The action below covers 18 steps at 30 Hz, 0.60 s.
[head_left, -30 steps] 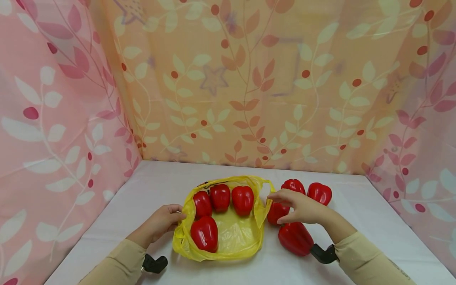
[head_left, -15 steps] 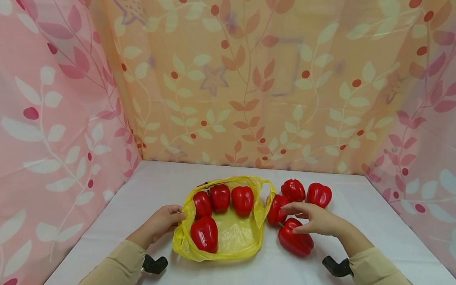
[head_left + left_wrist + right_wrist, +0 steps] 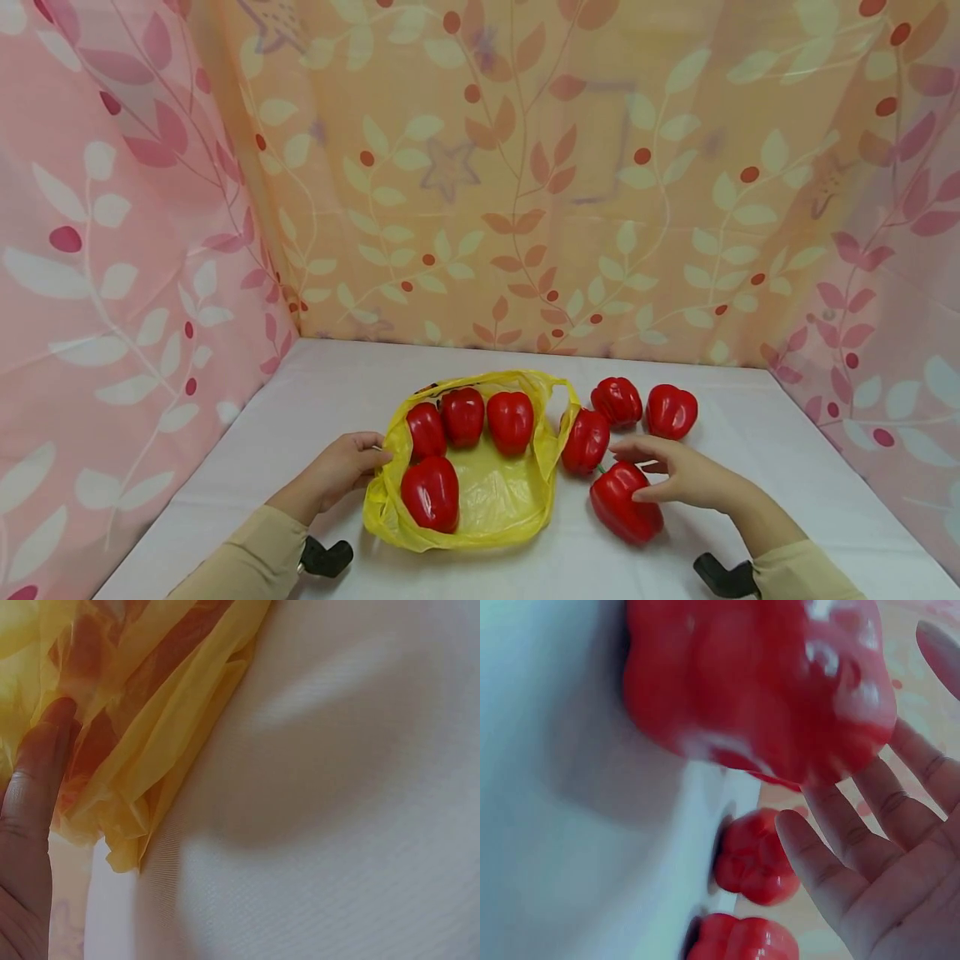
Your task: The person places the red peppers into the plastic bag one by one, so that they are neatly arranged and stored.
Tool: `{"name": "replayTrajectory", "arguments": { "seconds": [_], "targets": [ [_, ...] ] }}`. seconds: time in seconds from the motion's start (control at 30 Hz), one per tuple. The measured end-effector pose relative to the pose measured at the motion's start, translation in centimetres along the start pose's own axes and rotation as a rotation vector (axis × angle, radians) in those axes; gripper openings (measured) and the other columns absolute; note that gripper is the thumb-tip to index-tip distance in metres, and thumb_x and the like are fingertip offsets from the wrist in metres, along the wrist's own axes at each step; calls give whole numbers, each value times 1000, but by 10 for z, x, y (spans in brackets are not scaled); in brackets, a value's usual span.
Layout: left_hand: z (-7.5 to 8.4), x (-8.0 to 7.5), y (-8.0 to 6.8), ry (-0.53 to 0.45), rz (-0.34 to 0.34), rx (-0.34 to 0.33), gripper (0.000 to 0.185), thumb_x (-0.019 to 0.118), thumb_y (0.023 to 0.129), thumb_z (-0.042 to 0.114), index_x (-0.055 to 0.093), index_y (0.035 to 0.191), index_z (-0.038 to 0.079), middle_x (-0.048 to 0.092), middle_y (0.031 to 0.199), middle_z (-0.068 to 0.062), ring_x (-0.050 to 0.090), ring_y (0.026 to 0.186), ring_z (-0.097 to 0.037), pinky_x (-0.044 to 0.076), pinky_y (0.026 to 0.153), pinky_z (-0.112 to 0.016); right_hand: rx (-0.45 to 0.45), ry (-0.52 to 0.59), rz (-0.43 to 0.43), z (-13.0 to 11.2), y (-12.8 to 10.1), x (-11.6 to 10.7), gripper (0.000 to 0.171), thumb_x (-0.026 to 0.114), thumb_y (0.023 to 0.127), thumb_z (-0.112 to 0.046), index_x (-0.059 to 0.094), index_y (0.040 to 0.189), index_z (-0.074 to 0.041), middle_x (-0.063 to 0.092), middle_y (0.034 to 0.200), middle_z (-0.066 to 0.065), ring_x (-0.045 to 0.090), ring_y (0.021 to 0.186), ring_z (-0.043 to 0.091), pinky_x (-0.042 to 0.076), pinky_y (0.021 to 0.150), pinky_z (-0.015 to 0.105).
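A yellow plastic bag (image 3: pixel 498 500) lies on the table with its mouth spread wide. Several red bell peppers are inside it, one bell pepper (image 3: pixel 431 493) near the front. My left hand (image 3: pixel 341 467) pinches the left rim of the bag; in the left wrist view a finger (image 3: pixel 37 765) lies against the plastic. Right of the bag, my right hand (image 3: pixel 693 473) is at the nearest loose bell pepper (image 3: pixel 626 504), thumb over its side. The right wrist view has the fingers (image 3: pixel 840 825) spread behind this pepper (image 3: pixel 750 682), thumb apart from it.
Another bell pepper (image 3: pixel 587 442) touches the right side of the bag. Two more, a bell pepper (image 3: pixel 617 402) and a bell pepper (image 3: pixel 671 411), lie farther back. Patterned curtains (image 3: pixel 480 183) hang behind and beside the white table (image 3: pixel 337 375).
My right hand has drawn back from the bag's right edge to the nearest loose pepper, which has shifted slightly toward me. The left hand and bag stay in place.
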State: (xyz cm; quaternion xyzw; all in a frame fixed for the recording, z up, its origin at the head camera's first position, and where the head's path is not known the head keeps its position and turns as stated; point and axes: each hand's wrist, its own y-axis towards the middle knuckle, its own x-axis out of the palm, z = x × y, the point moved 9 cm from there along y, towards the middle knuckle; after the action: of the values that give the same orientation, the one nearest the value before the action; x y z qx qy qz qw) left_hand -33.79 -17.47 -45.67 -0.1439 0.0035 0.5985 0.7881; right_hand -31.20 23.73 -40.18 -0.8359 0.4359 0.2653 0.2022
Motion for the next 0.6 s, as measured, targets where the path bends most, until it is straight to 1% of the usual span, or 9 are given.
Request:
{"name": "replayTrajectory", "arguments": {
  "seconds": [0.1, 0.23, 0.33, 0.47, 0.6],
  "targets": [
    [0, 0, 0, 0, 0, 0, 26, 61, 87, 21, 60, 100, -1, 63, 93, -8, 59, 79, -20, 53, 75, -32, 3, 2, 4, 4, -6, -2, 66, 76, 71, -21, 47, 128, -4, 51, 124, 19, 47, 112, 41, 44, 85, 57],
    [1, 0, -1, 3, 10, -4, 25, 61, 87, 21, 60, 100, -1, 63, 93, -8, 59, 79, -20, 53, 75, -32, 31, 31, -3, 11, -15, 0, 69, 76, 71, -20, 44, 130, -5, 49, 126, 17, 45, 113, 41, 45, 84, 55],
    [2, 0, -1, 7, 11, -3, 25, 61, 87, 20, 60, 100, -1, 62, 93, -8, 58, 79, -20, 53, 75, -31, 46, 38, -10, 16, -20, 3, 74, 76, 71, -21, 41, 134, -7, 45, 128, 17, 43, 115, 42, 45, 85, 56],
    [2, 0, -1, 12, 15, -5, 24, 61, 87, 20, 60, 99, -1, 63, 92, -8, 58, 78, -20, 53, 74, -31, 34, 22, -4, 19, -24, 8, 80, 76, 71, -22, 35, 139, -10, 40, 133, 19, 41, 116, 43, 44, 86, 56],
    [2, 1, -1, 10, 19, -7, 24, 61, 87, 20, 60, 99, -1, 63, 92, -8, 58, 78, -20, 53, 74, -32, 36, 37, -12, 20, -26, 12, 86, 78, 70, -21, 30, 141, -15, 37, 135, 18, 38, 118, 43, 44, 86, 54]
  ]
}}
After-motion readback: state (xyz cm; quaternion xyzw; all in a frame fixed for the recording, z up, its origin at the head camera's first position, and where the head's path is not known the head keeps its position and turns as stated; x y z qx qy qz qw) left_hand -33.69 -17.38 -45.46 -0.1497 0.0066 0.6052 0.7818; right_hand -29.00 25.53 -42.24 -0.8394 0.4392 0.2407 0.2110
